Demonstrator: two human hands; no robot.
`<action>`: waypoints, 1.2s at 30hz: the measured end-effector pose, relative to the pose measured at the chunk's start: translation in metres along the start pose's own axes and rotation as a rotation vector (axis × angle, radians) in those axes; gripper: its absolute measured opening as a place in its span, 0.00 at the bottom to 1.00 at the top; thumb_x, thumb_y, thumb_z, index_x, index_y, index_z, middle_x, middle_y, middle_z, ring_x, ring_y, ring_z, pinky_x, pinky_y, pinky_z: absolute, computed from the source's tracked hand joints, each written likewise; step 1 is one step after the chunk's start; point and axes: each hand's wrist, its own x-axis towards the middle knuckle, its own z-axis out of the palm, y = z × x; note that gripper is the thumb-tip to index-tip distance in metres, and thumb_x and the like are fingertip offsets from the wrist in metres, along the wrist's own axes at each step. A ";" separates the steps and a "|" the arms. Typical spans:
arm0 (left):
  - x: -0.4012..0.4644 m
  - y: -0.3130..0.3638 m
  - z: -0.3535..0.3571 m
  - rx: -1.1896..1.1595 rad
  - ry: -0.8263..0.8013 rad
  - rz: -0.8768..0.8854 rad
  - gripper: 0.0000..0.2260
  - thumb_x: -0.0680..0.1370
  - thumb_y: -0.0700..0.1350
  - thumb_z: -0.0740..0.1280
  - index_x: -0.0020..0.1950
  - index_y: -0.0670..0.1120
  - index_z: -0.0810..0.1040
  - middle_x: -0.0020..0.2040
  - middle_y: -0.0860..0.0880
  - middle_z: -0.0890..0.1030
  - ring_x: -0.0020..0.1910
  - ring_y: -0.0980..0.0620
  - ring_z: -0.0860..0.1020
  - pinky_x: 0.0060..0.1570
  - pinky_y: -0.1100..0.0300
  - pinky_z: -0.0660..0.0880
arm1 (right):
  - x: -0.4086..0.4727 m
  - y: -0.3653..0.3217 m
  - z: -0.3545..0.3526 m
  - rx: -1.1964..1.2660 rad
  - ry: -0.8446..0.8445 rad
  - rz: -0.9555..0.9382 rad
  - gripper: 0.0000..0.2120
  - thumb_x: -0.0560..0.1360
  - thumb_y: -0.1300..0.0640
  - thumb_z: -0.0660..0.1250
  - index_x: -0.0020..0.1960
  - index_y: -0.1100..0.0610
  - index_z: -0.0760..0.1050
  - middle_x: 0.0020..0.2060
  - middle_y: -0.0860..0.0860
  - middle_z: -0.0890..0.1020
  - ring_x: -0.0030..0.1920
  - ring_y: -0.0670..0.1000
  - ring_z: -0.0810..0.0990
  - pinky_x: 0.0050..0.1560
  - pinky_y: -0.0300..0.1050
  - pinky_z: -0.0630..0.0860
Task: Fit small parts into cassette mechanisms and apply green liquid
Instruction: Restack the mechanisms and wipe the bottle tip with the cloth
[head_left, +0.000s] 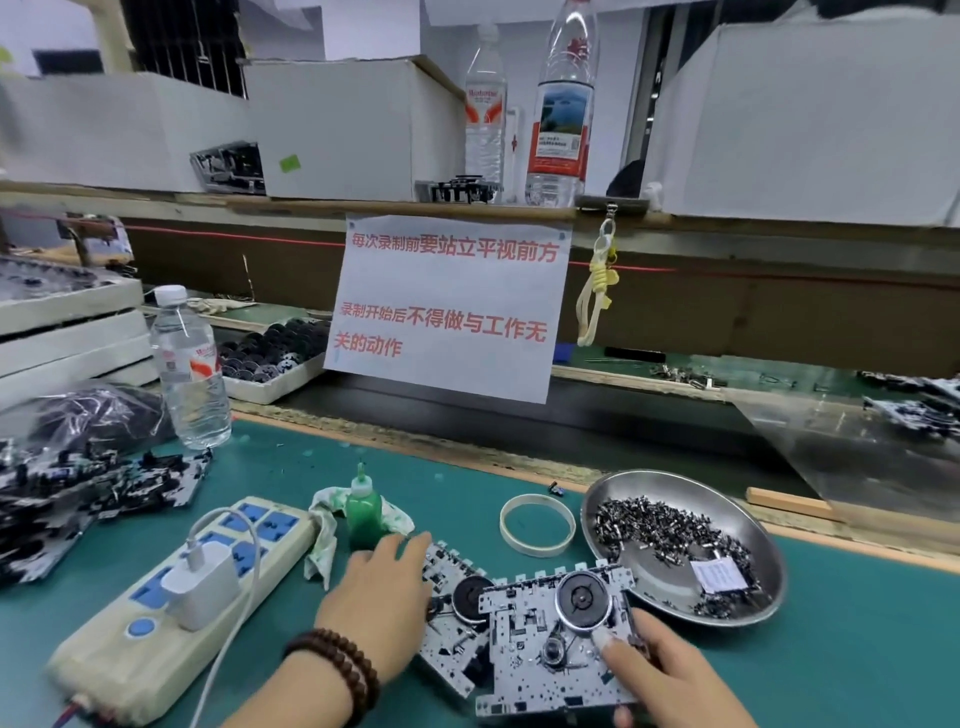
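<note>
Two cassette mechanisms lie on the green bench mat (857, 649) at the near edge, one overlapping the other. The right hand (670, 675) grips the upper cassette mechanism (550, 649) at its right edge, thumb laid across the metal plate just below the black flywheel (582, 597); its remaining fingers are hidden beneath the chassis. The left hand (379, 608), a beaded bracelet (337, 670) on the wrist, rests with fingers lightly spread over the left part of the lower cassette mechanism (452, 623) — how firmly it presses cannot be told.

Just beyond the left hand's fingertips stands the green liquid bottle (363, 509), upright, its nozzle up, set against a green-stained cloth (324, 540). Left of that hand lies a power strip (176, 597) with a white charger (200, 590) plugged in. Beyond the right hand, touching the upper mechanism's far corner, sits a steel dish (623, 493) of small metal parts (660, 530); a paper slip (719, 574) lies in it. Between bottle and dish lies a pale tape ring (537, 525).

Far left — a heap of further mechanisms (78, 493), a plastic bag (93, 410) and a water bottle (189, 369). A printed notice (447, 306) hangs from the shelf ahead, screening the bench behind it.
</note>
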 end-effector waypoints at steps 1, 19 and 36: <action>0.000 0.006 0.006 -0.063 -0.013 -0.009 0.23 0.81 0.50 0.52 0.76 0.53 0.49 0.75 0.51 0.56 0.71 0.45 0.60 0.67 0.50 0.64 | 0.001 0.000 -0.001 0.034 0.008 0.016 0.16 0.74 0.55 0.68 0.61 0.53 0.72 0.46 0.54 0.79 0.29 0.49 0.77 0.32 0.40 0.72; 0.029 -0.017 -0.010 -0.388 -0.284 0.335 0.20 0.78 0.42 0.60 0.47 0.71 0.74 0.73 0.60 0.59 0.73 0.58 0.55 0.73 0.48 0.50 | -0.008 -0.007 -0.053 -0.087 -0.194 -0.077 0.05 0.72 0.63 0.69 0.46 0.60 0.81 0.38 0.56 0.83 0.34 0.43 0.78 0.36 0.29 0.71; 0.018 0.001 0.007 -0.119 -0.277 0.251 0.30 0.77 0.55 0.59 0.74 0.62 0.47 0.74 0.63 0.49 0.74 0.57 0.45 0.71 0.43 0.43 | 0.042 0.002 -0.001 0.143 -0.180 0.043 0.10 0.77 0.64 0.62 0.56 0.54 0.76 0.47 0.55 0.81 0.41 0.48 0.79 0.38 0.36 0.76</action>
